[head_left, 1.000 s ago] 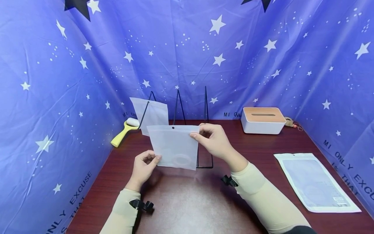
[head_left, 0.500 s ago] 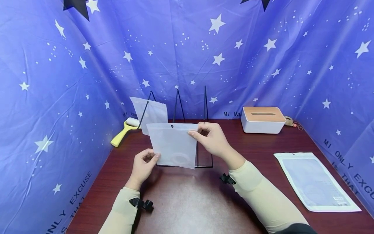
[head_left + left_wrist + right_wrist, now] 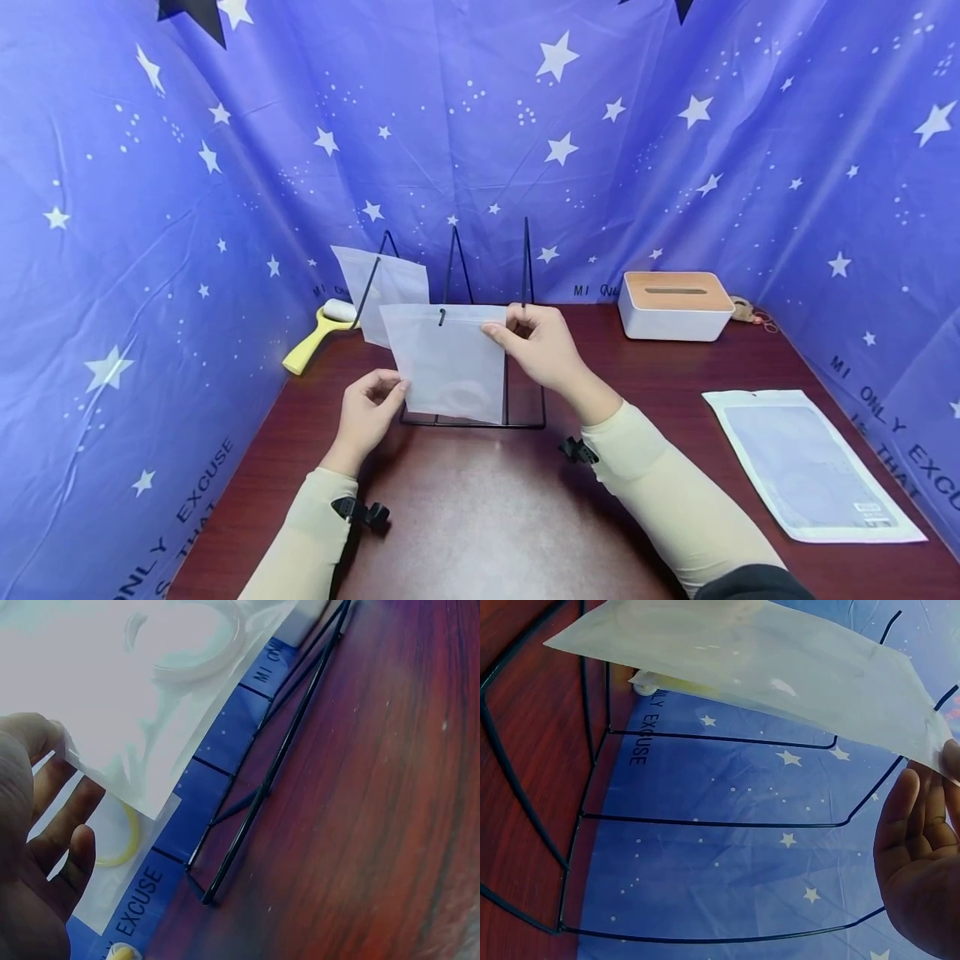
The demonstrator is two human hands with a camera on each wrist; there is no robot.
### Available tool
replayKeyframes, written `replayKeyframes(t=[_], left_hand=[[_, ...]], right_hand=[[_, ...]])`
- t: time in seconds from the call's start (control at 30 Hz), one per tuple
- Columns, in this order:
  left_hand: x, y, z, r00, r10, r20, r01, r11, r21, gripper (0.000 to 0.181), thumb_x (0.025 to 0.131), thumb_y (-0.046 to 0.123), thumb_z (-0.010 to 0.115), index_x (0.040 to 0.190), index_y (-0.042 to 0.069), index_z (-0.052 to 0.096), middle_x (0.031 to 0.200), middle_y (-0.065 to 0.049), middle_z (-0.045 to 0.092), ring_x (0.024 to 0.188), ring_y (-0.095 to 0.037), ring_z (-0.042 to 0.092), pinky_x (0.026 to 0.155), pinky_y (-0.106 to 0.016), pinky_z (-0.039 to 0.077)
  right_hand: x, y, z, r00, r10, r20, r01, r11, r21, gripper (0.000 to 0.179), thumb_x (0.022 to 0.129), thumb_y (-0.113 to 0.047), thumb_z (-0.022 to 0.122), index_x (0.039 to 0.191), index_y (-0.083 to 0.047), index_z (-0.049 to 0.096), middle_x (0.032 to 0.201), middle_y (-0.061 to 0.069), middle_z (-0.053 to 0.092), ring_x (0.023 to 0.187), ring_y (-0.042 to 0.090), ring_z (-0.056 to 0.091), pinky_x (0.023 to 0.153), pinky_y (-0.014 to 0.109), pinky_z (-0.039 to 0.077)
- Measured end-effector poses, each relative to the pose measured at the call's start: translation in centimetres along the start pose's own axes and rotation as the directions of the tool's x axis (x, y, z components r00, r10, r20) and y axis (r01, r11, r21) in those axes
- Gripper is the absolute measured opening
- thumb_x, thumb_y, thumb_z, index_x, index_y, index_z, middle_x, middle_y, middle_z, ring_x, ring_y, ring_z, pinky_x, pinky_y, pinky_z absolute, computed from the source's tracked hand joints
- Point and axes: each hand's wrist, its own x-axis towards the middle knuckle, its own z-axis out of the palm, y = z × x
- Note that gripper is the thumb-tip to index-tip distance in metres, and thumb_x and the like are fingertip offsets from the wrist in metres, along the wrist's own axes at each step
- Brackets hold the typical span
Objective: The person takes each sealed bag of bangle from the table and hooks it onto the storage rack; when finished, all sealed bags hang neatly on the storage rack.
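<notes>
A frosted white zip bag [image 3: 453, 362] hangs upright before a black wire rack [image 3: 525, 427]. The tip of the rack's middle hook [image 3: 442, 317] pokes through the hole in the bag's top strip. My left hand [image 3: 367, 412] pinches the bag's lower left edge between thumb and fingers. At the upper right corner, my right hand [image 3: 551, 350] pinches the bag. A pale ring [image 3: 199, 641] shows inside it in the left wrist view. Another white bag [image 3: 386, 292] hangs on the left hook, with a yellow ring [image 3: 124, 836] visible in it.
On the right of the table lies a larger white-edged pouch [image 3: 813, 467]. A white tissue box with a wooden lid [image 3: 675, 308] stands at the back right. A yellow-handled lint roller [image 3: 311, 342] lies left of the rack. Blue star-printed cloth [image 3: 480, 125] encloses the table.
Both hands have lifted the bag slightly and moved it away from me. The middle hook's tip now sticks out through the bag's hole, where earlier only a dark hole showed.
</notes>
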Motion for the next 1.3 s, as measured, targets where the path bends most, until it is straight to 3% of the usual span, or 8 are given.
replayKeyframes(t=[0.2, 0.5, 0.63, 0.73, 0.87, 1.3], left_hand=[[0.6, 0.1, 0.2, 1.0, 0.001, -0.022, -0.001, 1.0, 0.019, 0.007, 0.092, -0.006, 0.076, 0.099, -0.004, 0.074, 0.083, -0.017, 0.073, 0.069, -0.006, 0.061, 0.061, -0.025, 0.051], [1.5, 0.0, 0.2, 0.999, -0.012, -0.033, 0.013, 1.0, 0.022, 0.008, 0.091, -0.006, 0.076, 0.099, -0.004, 0.074, 0.084, -0.018, 0.074, 0.069, -0.011, 0.062, 0.062, -0.022, 0.05], [1.8, -0.1, 0.3, 0.999, -0.001, -0.034, 0.003, 0.999, 0.044, 0.006, 0.092, -0.005, 0.076, 0.098, -0.003, 0.074, 0.082, -0.016, 0.073, 0.069, -0.013, 0.062, 0.062, -0.028, 0.051], [1.9, -0.2, 0.3, 0.999, 0.0, -0.034, 0.002, 0.999, 0.046, 0.005, 0.093, -0.003, 0.076, 0.097, -0.002, 0.074, 0.081, -0.015, 0.073, 0.07, -0.013, 0.062, 0.062, -0.032, 0.051], [2.0, -0.4, 0.4, 0.999, -0.014, -0.037, 0.015, 0.999, 0.03, 0.004, 0.093, -0.003, 0.076, 0.097, -0.001, 0.074, 0.082, -0.016, 0.073, 0.07, -0.011, 0.061, 0.062, -0.027, 0.05], [3.3, -0.4, 1.0, 0.999, 0.012, -0.046, -0.011, 0.999, 0.036, 0.005, 0.094, -0.003, 0.075, 0.099, -0.005, 0.074, 0.082, -0.02, 0.072, 0.069, -0.01, 0.06, 0.064, -0.021, 0.048]], right_hand=[[0.6, 0.6, 0.0, 1.0, 0.023, -0.006, -0.023, 1.0, -0.003, 0.033, 0.095, -0.008, 0.078, 0.068, -0.004, 0.06, 0.059, 0.008, 0.045, 0.056, 0.013, 0.039, 0.052, 0.024, 0.029], [1.4, 1.0, 0.1, 0.999, -0.022, -0.037, 0.021, 1.0, -0.02, 0.03, 0.094, -0.003, 0.078, 0.069, 0.0, 0.061, 0.058, 0.005, 0.047, 0.054, 0.009, 0.038, 0.051, 0.023, 0.029], [1.6, 1.2, 0.2, 0.998, -0.031, -0.048, 0.03, 0.999, -0.019, 0.032, 0.093, -0.002, 0.078, 0.067, 0.0, 0.06, 0.057, 0.005, 0.047, 0.053, 0.008, 0.037, 0.05, 0.022, 0.028], [1.9, 2.6, 0.4, 0.998, -0.037, -0.054, 0.035, 0.999, -0.022, 0.033, 0.093, -0.001, 0.077, 0.067, 0.0, 0.058, 0.057, 0.006, 0.047, 0.053, 0.008, 0.036, 0.05, 0.022, 0.027], [2.5, 4.8, 0.5, 0.997, -0.045, -0.064, 0.042, 0.998, -0.042, 0.035, 0.095, -0.006, 0.078, 0.066, -0.001, 0.058, 0.057, 0.007, 0.045, 0.052, 0.008, 0.035, 0.049, 0.023, 0.025], [4.2, 6.2, 0.3, 0.991, -0.072, -0.11, 0.061, 0.993, -0.106, 0.047, 0.096, -0.025, 0.08, 0.062, -0.013, 0.05, 0.054, -0.001, 0.044, 0.051, 0.014, 0.041, 0.049, 0.025, 0.03]])
